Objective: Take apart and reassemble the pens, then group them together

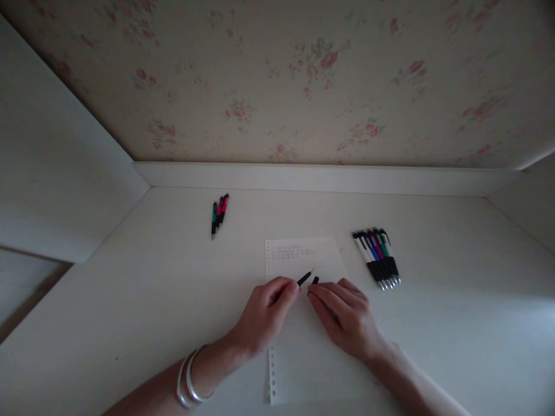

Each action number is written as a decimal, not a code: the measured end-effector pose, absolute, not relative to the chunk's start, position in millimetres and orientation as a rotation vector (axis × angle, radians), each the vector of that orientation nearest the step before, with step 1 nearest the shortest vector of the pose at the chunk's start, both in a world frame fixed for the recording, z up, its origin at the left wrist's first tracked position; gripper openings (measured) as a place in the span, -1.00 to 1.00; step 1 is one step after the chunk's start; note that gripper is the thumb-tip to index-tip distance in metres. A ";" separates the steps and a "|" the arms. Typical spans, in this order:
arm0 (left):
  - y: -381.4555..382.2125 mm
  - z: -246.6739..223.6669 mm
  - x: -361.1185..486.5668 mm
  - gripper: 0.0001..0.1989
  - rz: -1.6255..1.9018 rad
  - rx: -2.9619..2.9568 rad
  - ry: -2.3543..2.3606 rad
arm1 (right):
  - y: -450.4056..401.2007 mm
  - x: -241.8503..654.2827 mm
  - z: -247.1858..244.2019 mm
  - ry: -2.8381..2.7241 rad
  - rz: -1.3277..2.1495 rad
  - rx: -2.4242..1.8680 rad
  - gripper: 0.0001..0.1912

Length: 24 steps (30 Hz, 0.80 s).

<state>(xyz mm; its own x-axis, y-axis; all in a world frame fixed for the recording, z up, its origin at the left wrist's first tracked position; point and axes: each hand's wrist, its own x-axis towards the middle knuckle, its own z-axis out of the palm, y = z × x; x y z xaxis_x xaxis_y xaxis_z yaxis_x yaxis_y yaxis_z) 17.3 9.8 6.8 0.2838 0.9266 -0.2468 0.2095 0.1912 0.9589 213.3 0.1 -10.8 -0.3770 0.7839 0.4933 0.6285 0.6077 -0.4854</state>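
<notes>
My left hand (pixel 269 309) pinches a dark pen piece (pixel 305 278) between thumb and fingers, its thin pale tip pointing up and to the right. A short gap away, my right hand (pixel 342 315) is closed on a small black pen part (pixel 315 280), most of which the fingers hide. Both hands are over a sheet of loose-leaf paper (pixel 299 364) with punched holes down its left edge. Several lines of handwriting, too small to read, run across the top of the sheet.
Several pens (pixel 378 259) lie side by side right of the paper, with white, blue, purple and green barrels. Three more pens (pixel 219 214), one green and two pink-red, rest at the back left. A white ledge (pixel 303 178) and flowered wall bound the white desk (pixel 151 300).
</notes>
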 end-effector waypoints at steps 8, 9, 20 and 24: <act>9.3 3.6 16.0 -0.61 0.732 1.306 1.202 | 2.2 208.2 -17.3 -2.289 0.217 -1.223 -0.72; 9.3 4.0 15.8 -0.61 0.733 1.315 1.203 | 2.3 208.5 -16.8 -2.275 0.228 -1.227 -0.73; 4.2 7.9 17.5 -0.72 0.619 1.606 1.094 | -2.4 206.9 -1.1 -1.786 0.761 -1.388 -0.63; 2.5 3.4 18.5 -0.70 0.611 1.534 1.065 | -5.0 198.2 -2.1 -1.683 0.868 -1.432 -0.55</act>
